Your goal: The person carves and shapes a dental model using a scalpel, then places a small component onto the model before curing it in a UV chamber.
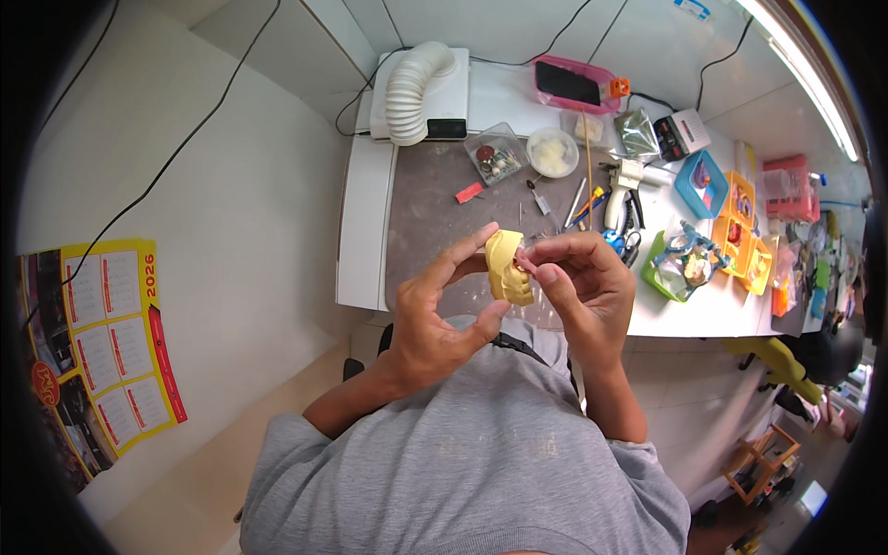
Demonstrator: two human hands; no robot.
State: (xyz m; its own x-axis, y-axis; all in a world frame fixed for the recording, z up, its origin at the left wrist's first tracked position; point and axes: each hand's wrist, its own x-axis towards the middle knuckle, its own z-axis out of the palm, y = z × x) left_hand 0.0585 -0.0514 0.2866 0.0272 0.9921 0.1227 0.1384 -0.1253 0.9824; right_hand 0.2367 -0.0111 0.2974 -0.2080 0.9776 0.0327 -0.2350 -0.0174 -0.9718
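Observation:
In front of my chest, above the table's near edge, a yellow plaster dental cast (505, 262) is held up. My left hand (433, 310) grips it between the fingers at its top and the thumb at its bottom. My right hand (587, 291) pinches a small pink piece (526, 263) against the cast's right side, with thumb and index finger closed on it. The piece looks like denture material, but the fingers partly hide it. Its exact shape cannot be made out.
A white box with a ribbed hose (421, 88) stands at the back left. A clear container of small parts (496, 154), a bowl of whitish material (553, 152) and a cream-coloured hand tool (622, 192) lie on the table. Green (659, 277), blue (686, 191) and orange trays sit at right.

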